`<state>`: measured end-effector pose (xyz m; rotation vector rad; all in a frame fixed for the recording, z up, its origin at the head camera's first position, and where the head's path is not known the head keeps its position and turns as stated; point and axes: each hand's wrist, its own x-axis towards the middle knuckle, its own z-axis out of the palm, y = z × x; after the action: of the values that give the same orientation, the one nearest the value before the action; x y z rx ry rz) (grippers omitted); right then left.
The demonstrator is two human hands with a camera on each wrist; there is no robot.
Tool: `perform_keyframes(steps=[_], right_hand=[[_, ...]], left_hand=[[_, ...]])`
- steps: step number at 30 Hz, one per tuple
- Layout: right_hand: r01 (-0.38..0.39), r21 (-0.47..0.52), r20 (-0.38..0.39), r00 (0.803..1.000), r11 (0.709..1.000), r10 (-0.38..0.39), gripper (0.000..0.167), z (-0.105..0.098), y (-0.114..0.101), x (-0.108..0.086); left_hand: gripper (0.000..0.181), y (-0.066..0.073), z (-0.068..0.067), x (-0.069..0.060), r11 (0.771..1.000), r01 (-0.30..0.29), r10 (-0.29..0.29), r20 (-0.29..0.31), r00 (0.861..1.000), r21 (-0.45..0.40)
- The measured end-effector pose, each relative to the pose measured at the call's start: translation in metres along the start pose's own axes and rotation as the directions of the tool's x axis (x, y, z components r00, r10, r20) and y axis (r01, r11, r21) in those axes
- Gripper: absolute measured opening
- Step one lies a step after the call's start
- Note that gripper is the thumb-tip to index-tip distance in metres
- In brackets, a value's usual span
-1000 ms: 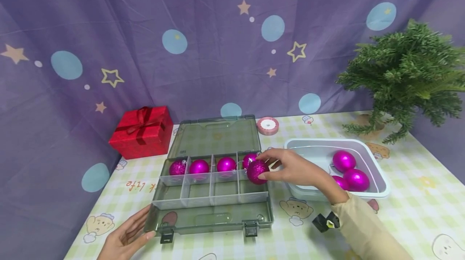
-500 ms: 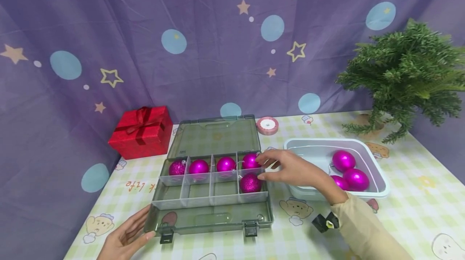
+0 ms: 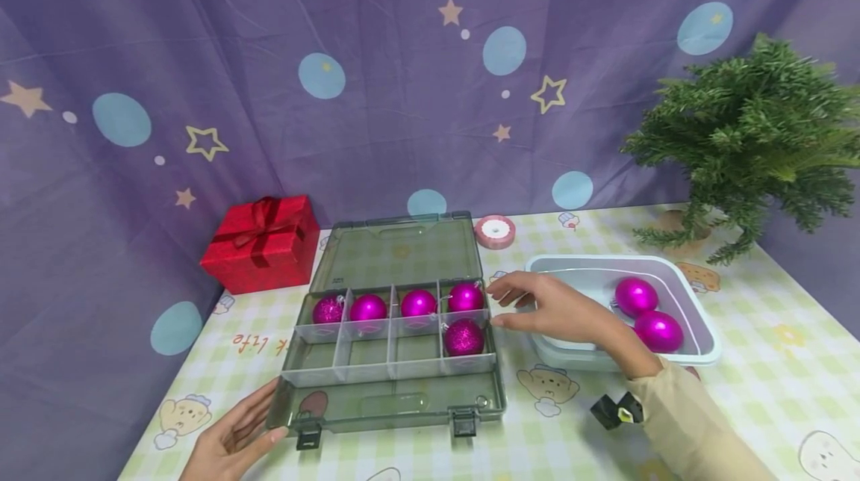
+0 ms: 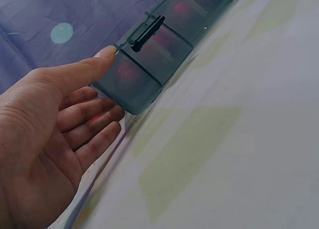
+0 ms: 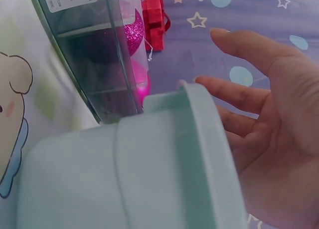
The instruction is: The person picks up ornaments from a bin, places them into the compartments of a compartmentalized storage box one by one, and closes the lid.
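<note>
An open grey-green compartment case (image 3: 383, 425) lies on the table. Pink baubles fill its back row of sections, and a glittery pink bauble (image 3: 463, 337) sits in the rightmost section of the row before it. My left hand (image 3: 231, 438) rests on the case's front left corner, thumb and fingers fairly straight, as the left wrist view also shows. Just right of the case, my right hand (image 3: 554, 311) hovers with parted fingers over the left rim of a pale blue tub (image 3: 714, 352), holding nothing. Shiny baubles (image 3: 636, 297) lie in that tub, partly hidden by my wrist.
A red gift box (image 3: 263, 246) stands at the back left. Behind the case is a ribbon spool (image 3: 496, 232). An artificial tree (image 3: 752, 137) stands back right, and a small black object (image 3: 617, 411) lies by my right sleeve. A purple curtain (image 3: 403, 92) hangs behind.
My right hand set the glittery bauble down in the right section, let go of it, and moved slightly to the right toward the tub. My left hand stayed at the case corner.
</note>
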<state>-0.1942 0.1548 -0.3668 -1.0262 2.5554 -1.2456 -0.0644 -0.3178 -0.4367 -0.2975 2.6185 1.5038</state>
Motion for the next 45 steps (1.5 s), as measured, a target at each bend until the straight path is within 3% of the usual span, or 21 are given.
perform_keyframes(steps=[9,23,36,45], right_hand=[[0.017,-0.012,-0.06,0.998,1.0,-0.018,0.036,-0.016,0.001,-0.014],[-0.089,-0.057,-0.167,0.983,0.994,0.078,0.037,-0.052,0.011,-0.058],[-0.207,-0.095,-0.268,0.947,0.974,0.175,0.033,-0.083,0.044,-0.102],[-0.223,-0.099,-0.297,0.937,0.97,0.185,0.033,-0.094,0.058,-0.113]], left_hand=[[0.082,0.001,0.0,0.0,1.0,0.007,-0.007,0.0,1.0,0.009],[0.078,-0.001,0.0,0.0,1.0,-0.017,0.017,-0.009,1.0,-0.001],[0.083,0.001,0.0,-0.001,1.0,-0.006,0.006,-0.003,1.0,0.02],[0.079,-0.001,0.0,0.0,1.0,-0.006,0.006,-0.005,1.0,0.005]])
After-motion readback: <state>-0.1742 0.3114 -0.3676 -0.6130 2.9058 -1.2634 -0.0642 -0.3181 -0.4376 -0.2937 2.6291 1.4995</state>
